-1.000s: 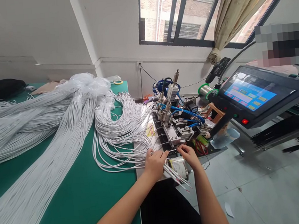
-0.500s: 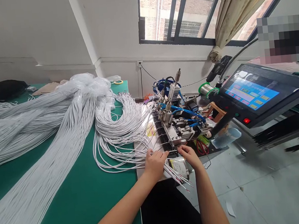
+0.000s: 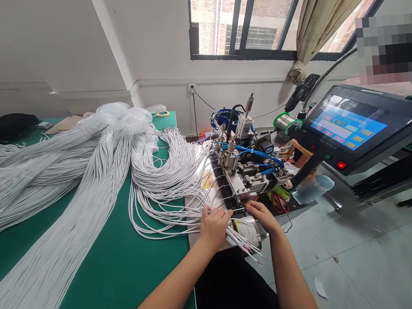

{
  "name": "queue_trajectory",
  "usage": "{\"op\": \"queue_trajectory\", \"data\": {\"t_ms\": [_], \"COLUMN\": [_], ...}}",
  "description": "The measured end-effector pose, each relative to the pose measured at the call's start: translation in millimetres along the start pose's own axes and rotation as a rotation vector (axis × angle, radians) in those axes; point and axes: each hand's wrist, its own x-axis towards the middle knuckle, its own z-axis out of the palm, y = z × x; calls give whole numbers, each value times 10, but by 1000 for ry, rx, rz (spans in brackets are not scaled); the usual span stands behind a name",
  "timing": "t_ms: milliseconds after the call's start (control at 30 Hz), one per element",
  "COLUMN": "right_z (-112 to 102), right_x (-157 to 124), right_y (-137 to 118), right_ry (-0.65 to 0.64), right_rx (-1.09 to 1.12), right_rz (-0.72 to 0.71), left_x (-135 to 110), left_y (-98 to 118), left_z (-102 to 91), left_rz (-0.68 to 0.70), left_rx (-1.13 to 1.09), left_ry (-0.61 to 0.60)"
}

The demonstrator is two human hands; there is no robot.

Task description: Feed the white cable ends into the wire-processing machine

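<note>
My left hand (image 3: 212,227) is closed over a bunch of thin white cables (image 3: 167,210) at the front edge of the small metal machine (image 3: 246,177). Their stripped ends fan out below my wrist toward the floor. My right hand (image 3: 264,216) pinches a single cable end right at the machine's front jaw, fingers together. The two hands are a few centimetres apart, on either side of a small round gauge (image 3: 247,230).
Large bundles of white cables (image 3: 43,188) lie across the green table (image 3: 116,278) to the left. A tilted touch screen with a red button (image 3: 351,129) stands right of the machine. A solder spool (image 3: 285,122), blue air hoses and a window lie behind.
Both hands stay at the machine's front. The right hand's fingers have shifted slightly toward the jaw. The view has drifted a little.
</note>
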Motion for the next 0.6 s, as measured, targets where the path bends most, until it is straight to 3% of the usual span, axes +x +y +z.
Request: {"op": "queue_trajectory", "data": {"t_ms": [600], "right_z": [65], "right_x": [50], "right_y": [103], "right_ry": [83], "right_rx": [113], "right_rz": [69], "left_x": [0], "left_y": [-14], "left_z": [34], "left_rz": [2], "left_rx": [0], "left_ry": [-5]}}
